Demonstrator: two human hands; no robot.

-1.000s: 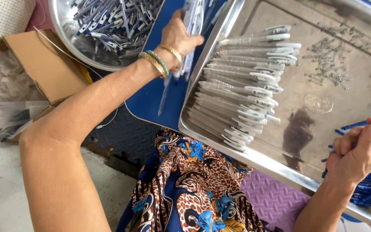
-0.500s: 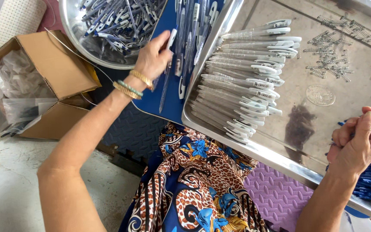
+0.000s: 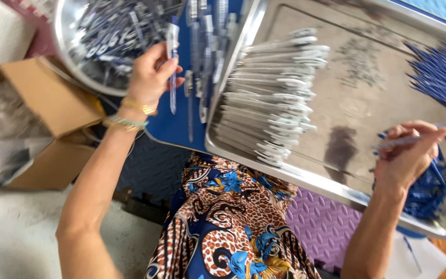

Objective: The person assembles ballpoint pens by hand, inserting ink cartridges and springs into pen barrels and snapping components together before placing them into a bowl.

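A clear pen barrel [image 3: 172,62] is pinched in the left hand [image 3: 149,77] above the blue board [image 3: 169,129], while a thin refill [image 3: 414,138] is grasped by the right hand [image 3: 406,155] over the steel tray [image 3: 357,98]; the two are best aligned end to end before insertion.

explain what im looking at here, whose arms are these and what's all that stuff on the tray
The picture comes from a camera worn on a person's head, looking down, so both bare arms are that person's own. The left hand pinches one clear pen barrel upright beside a round metal bowl full of pen parts. The right hand holds a thin clear tube over a large steel tray. On the tray lie a neat row of whitish pens and piles of blue pen parts. A cardboard box sits at the left, and patterned cloth covers the lap.
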